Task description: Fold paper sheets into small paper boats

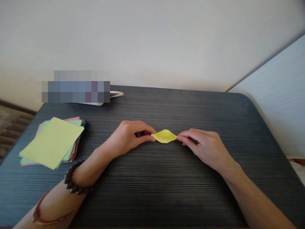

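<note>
A small folded piece of yellow paper (164,136), shaped like a narrow boat with pointed ends, lies just above the dark table (166,184) at its middle. My left hand (128,137) pinches its left tip between thumb and fingers. My right hand (205,146) pinches the right tip the same way. Both hands rest low on the table, with the paper stretched between them. A dark bead bracelet (75,183) sits on my left wrist.
A fanned stack of coloured square paper sheets (53,141), a yellow-green one on top, lies at the table's left. A white object (111,95) sits at the far left edge by a blurred patch. A pale wall rises behind; a white panel (281,101) stands right.
</note>
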`<state>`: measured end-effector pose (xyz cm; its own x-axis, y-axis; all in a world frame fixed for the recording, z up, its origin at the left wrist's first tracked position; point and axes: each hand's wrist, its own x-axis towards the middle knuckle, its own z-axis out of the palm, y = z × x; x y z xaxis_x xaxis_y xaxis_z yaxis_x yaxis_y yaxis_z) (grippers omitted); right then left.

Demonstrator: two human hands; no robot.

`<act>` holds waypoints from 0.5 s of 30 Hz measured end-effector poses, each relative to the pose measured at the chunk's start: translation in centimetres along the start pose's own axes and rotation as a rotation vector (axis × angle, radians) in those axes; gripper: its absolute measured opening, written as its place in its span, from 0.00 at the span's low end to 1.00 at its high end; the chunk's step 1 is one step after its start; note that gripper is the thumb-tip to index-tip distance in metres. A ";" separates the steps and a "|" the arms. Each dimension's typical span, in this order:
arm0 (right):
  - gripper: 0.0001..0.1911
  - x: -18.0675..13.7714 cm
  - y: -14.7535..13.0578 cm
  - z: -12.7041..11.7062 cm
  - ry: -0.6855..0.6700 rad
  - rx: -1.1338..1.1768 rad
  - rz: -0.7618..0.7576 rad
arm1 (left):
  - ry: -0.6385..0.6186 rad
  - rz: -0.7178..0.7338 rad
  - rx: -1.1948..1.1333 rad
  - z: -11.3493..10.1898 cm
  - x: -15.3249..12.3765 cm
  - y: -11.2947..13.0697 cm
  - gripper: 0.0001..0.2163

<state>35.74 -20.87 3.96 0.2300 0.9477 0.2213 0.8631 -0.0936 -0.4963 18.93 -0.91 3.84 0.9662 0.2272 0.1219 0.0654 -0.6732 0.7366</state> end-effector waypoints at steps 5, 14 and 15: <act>0.07 -0.1 -0.2 0.1 -0.004 -0.025 -0.026 | 0.030 0.027 -0.070 0.5 0.1 0.0 0.05; 0.09 0.1 -0.8 0.2 -0.047 -0.082 -0.068 | 0.069 0.017 -0.076 0.5 0.1 0.2 0.04; 0.09 0.1 -0.8 0.3 -0.049 -0.089 -0.074 | 0.067 0.026 -0.067 0.5 0.2 0.3 0.04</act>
<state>34.97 -20.63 4.12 0.1434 0.9667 0.2121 0.9140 -0.0472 -0.4029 19.23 -1.42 3.72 0.9485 0.2582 0.1836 0.0219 -0.6316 0.7750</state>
